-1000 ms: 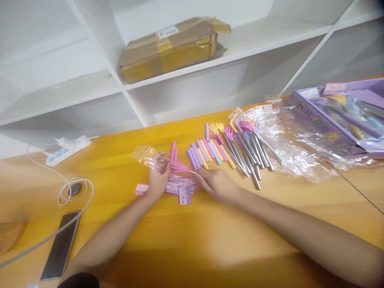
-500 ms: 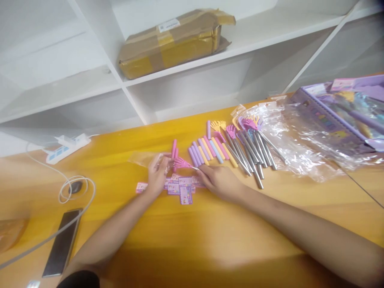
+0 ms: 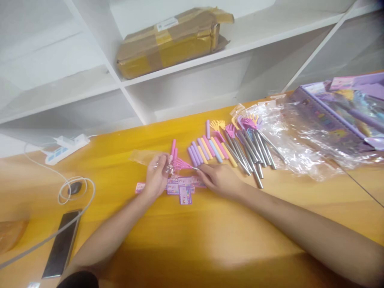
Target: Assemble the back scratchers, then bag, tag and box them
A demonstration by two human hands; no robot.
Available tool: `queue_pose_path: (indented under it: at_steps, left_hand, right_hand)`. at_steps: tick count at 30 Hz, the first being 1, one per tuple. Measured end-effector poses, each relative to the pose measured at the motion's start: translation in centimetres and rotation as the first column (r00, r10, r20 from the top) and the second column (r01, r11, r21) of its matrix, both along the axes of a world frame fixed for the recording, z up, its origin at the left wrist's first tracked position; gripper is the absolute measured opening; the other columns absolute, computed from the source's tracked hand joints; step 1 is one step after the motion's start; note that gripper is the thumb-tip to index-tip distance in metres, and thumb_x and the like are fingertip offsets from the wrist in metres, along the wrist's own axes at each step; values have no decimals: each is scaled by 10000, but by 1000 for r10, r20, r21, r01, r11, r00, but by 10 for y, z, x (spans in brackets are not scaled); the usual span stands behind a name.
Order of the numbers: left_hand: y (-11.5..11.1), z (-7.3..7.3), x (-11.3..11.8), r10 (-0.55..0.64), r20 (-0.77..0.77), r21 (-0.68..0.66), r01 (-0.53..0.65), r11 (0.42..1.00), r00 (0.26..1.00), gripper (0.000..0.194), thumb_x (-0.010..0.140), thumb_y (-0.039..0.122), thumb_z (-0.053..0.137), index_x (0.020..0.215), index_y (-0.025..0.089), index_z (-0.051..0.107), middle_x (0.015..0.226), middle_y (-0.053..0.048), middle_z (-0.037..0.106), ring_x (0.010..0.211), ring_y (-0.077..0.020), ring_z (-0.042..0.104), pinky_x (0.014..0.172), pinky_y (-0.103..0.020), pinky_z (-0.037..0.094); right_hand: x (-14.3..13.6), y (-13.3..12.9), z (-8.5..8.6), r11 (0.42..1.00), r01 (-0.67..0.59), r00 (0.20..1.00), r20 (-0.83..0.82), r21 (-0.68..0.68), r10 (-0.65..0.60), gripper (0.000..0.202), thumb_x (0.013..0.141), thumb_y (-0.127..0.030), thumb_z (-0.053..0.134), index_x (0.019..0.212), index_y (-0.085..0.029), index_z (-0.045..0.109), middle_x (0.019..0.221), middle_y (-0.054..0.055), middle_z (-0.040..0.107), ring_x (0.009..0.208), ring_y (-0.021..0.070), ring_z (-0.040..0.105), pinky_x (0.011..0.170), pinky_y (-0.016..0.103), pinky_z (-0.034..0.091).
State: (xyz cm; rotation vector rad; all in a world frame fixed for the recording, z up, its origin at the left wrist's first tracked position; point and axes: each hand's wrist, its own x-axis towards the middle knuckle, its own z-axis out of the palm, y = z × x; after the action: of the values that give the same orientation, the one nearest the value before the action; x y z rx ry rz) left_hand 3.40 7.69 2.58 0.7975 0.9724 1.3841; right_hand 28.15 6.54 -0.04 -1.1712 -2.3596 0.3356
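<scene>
Since the earlier frame, the clear plastic bag (image 3: 142,157) has bunched up more at the fingertips of the left hand (image 3: 156,176). That grip is pinched on its film, beside the splayed head of the pink back scratcher (image 3: 181,163); the right hand (image 3: 222,180) has its grip closed on the slim metal rod. Printed cards (image 3: 185,195) lie just near of them; colored tubes (image 3: 216,149) hem the far right. The bench (image 3: 210,240) spreads wide between the forearms. Fingers hide the rod's end, blur softens the bag's mouth, and the purple box (image 3: 325,124) is cut off at right.
</scene>
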Motion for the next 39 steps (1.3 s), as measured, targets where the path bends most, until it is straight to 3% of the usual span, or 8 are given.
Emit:
queue_pose_path:
  at_steps: [9, 18, 24, 28, 34, 39]
  left_hand:
    - [1, -1, -2, -50, 160, -106, 68, 992, 986, 322, 720, 281, 996, 874, 147, 747, 823, 23, 694, 694, -59, 627, 667, -160, 532]
    - [-1, 6, 0, -85, 237, -158, 125, 980, 968, 301, 749, 280, 981, 876, 153, 739, 861, 4, 744, 779, -105, 692, 747, -213, 589]
    - [-6, 7, 4, -105, 274, -185, 160, 970, 956, 298, 753, 252, 977, 855, 153, 714, 823, 26, 714, 721, -83, 673, 665, -178, 591]
    - [-8, 9, 7, -95, 265, -222, 156, 962, 960, 300, 757, 242, 970, 861, 161, 700, 800, 36, 708, 693, -89, 678, 635, -192, 620]
    - [-7, 5, 4, -114, 214, -194, 157, 968, 970, 353, 713, 278, 1001, 908, 154, 734, 842, 8, 755, 701, -98, 710, 585, -164, 608]
    - [-9, 1, 4, -126, 184, -150, 155, 977, 975, 390, 691, 312, 1015, 931, 155, 751, 869, -9, 785, 768, -125, 752, 686, -206, 655]
  right_hand:
    - [3, 2, -1, 998, -30, 998, -46, 64, 33, 433, 1139, -378, 365, 904, -164, 658, 706, 33, 649, 597, 130, 517, 633, 285, 259]
    - [4, 2, 0, 993, -52, 995, -80, 106, 60, 410, 1139, -363, 382, 940, -169, 684, 714, 28, 663, 604, 136, 543, 625, 288, 290]
    - [3, 2, 1, 991, -72, 994, -67, 114, 80, 415, 1143, -358, 388, 914, -165, 674, 713, 25, 664, 605, 132, 545, 637, 290, 301]
    - [3, 1, 2, 991, -71, 996, -51, 114, 77, 433, 1154, -362, 377, 900, -163, 665, 734, 34, 673, 624, 132, 546, 652, 289, 304]
    - [4, 3, 1, 994, -59, 996, -61, 96, 65, 399, 1154, -357, 384, 1029, -172, 715, 790, 39, 696, 690, 154, 587, 672, 296, 320]
    - [4, 3, 0, 994, -66, 995, -65, 82, 71, 404, 1163, -360, 377, 1102, -171, 728, 837, 42, 717, 731, 161, 621, 686, 295, 345]
